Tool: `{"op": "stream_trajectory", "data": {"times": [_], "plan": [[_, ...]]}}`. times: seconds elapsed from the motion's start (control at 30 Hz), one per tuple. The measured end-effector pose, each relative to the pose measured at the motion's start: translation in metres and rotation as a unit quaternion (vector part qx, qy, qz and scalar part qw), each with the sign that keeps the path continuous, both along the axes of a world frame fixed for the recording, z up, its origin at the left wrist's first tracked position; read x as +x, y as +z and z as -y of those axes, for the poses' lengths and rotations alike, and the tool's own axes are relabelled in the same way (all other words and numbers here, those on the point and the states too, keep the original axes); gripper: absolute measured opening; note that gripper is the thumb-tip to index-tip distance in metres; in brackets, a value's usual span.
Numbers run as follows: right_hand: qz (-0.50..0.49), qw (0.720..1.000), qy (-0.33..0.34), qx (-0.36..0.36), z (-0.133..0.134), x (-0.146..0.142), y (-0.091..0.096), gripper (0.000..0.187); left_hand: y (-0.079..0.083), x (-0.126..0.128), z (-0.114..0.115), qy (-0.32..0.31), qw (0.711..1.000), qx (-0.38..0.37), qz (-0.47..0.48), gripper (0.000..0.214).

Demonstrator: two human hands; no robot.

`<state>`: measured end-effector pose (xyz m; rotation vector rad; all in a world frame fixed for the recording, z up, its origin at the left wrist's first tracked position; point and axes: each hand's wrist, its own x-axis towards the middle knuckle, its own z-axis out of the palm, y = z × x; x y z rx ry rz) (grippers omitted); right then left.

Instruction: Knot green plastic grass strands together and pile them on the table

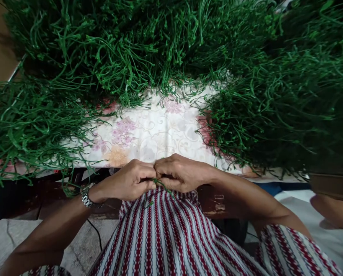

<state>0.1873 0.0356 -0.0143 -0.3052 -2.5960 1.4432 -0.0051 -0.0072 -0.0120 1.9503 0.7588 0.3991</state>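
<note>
My left hand [138,180] and my right hand [180,172] meet at the table's front edge, fingertips pressed together. Between them they pinch a thin green stem [166,186], whose loose end hangs below my right fingers over the striped cloth on my lap. Most of the stem is hidden by my fingers. A small green piece [149,205] lies on the striped cloth below. Large heaps of similar thin green stems with small branching tips surround the hands: a left heap [30,122], a far heap [125,50] and a right heap [260,111].
A white flowered tablecloth [157,130] covers the table between the heaps. Some stems hang over its front edge at the left. Another person's arm [332,211] shows at the right edge. A dark cable [96,232] runs down near the floor at the lower left.
</note>
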Motion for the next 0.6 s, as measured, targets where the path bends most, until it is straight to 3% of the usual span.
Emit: {"op": "stream_trajectory", "data": {"times": [0.13,0.2,0.37,0.5,0.6], "plan": [[-0.006,0.997,0.006,-0.082,-0.001,0.007,0.003,0.011,0.003,-0.005,0.000,-0.031,0.998,-0.043,0.015,0.025],[-0.004,0.995,-0.003,-0.102,-0.004,0.014,0.009,0.010,0.002,-0.011,-0.001,-0.011,0.996,-0.087,0.032,0.025],[-0.019,0.988,-0.152,-0.025,-0.014,0.019,0.017,0.016,-0.003,-0.015,-0.007,0.192,0.969,-0.125,0.092,0.015],[-0.027,0.971,-0.228,0.061,-0.008,0.003,0.003,0.012,-0.007,0.000,-0.011,0.284,0.941,-0.109,0.148,0.011],[-0.055,0.963,-0.259,0.046,0.000,-0.006,-0.010,0.015,-0.009,0.011,-0.010,0.342,0.908,-0.136,0.199,0.011]]}}
